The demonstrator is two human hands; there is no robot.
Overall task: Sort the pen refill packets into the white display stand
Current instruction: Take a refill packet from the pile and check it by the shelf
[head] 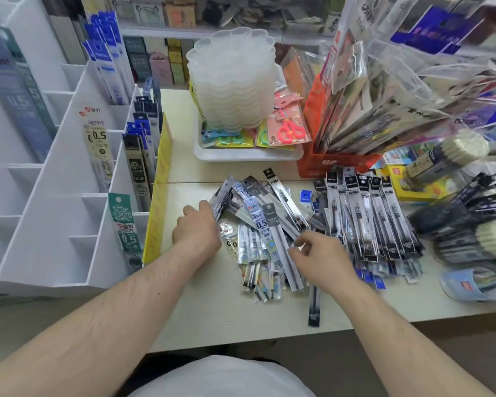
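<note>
Table (212, 316): pale, holding everything.
Display stand (55, 224): white, far left, some slots holding upright packets.
Refill packets (267, 224): loose heap at table centre, tidier rows to its right.
Left hand (196, 227): fingers curled onto the heap's left edge.
Right hand (318, 255): pinching a silver packet (284, 253) near the heap's middle.

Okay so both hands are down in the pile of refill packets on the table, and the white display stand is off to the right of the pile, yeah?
Not quite. The head view shows the white display stand to the left of the pile of refill packets, not the right. The rest holds: the left hand and right hand are both down in the pile on the table.
</note>
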